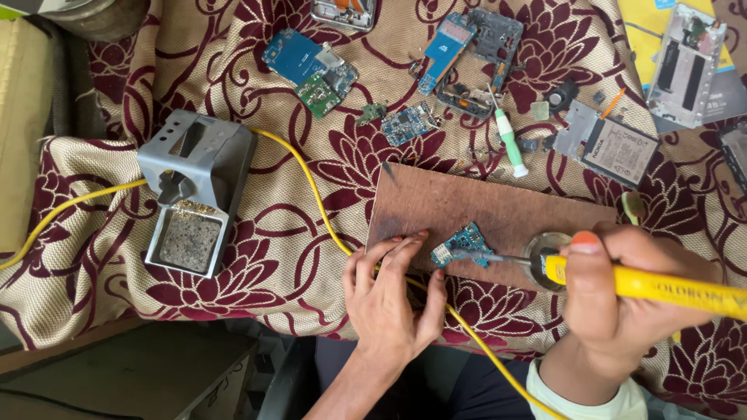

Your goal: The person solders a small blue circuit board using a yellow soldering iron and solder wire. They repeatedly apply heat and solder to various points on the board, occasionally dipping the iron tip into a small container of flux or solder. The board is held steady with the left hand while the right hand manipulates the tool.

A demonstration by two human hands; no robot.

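**Hot tip on a small board, held down by fingertips**

The right hand point(622, 295) is wrapped shut around a yellow-handled soldering iron point(661, 284), thumb laid along the top of the barrel, and its grey metal tip reaches left to the edge of a small blue circuit board with a white connector point(461, 247). That board lies flat on a brown rectangular wooden work board point(482, 206), near its front edge. The left hand point(389, 299) rests on the patterned maroon-and-beige cloth point(257, 257) with its fingers spread and pressed against the circuit board's left end; it pins the piece rather than gripping it. Just under the iron's shaft sits a small round metal tin point(545, 253), probably flux or paste, though the hand hides most of it.

The fingertips sit close to the heated tip, so a slip of the iron leftward could burn them. With only finger pressure holding it, the circuit board could skid on the wood if the tip pushes sideways, smearing solder across neighbouring pads. The yellow cable point(311, 183) runs under the left wrist and across the cloth; a tug on it could jerk the iron. The grey metal iron stand with its sponge tray point(194, 194) sits well apart to the left, a long reach for parking a hot tool over fabric.
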